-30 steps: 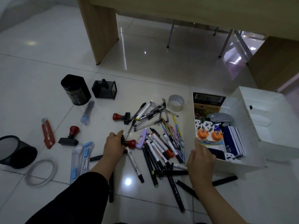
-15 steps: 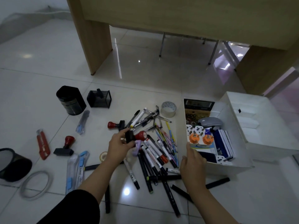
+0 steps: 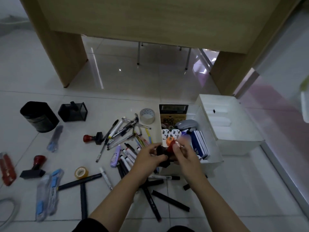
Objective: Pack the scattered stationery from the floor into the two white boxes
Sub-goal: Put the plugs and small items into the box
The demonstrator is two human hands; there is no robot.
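White tiled floor [image 3: 234, 206] carries a pile of pens and markers [image 3: 123, 141], two red-knobbed stamps [image 3: 92, 138] [image 3: 34, 168], tape rolls [image 3: 147, 116] [image 3: 81, 172], black cups [image 3: 39, 116], utility knives [image 3: 7, 168], two white boxes [image 3: 215, 158] [image 3: 234, 129].

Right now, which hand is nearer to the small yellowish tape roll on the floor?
Left. The left hand is up and to the right of the tape roll, holding a stamp; the right hand is farther right, by the white box.

Three red-knob stamps [image 3: 91, 138] [image 3: 34, 166] [image 3: 164, 152], two tape rolls [image 3: 147, 116] [image 3: 81, 172], two white boxes [image 3: 213, 158] [image 3: 234, 139].
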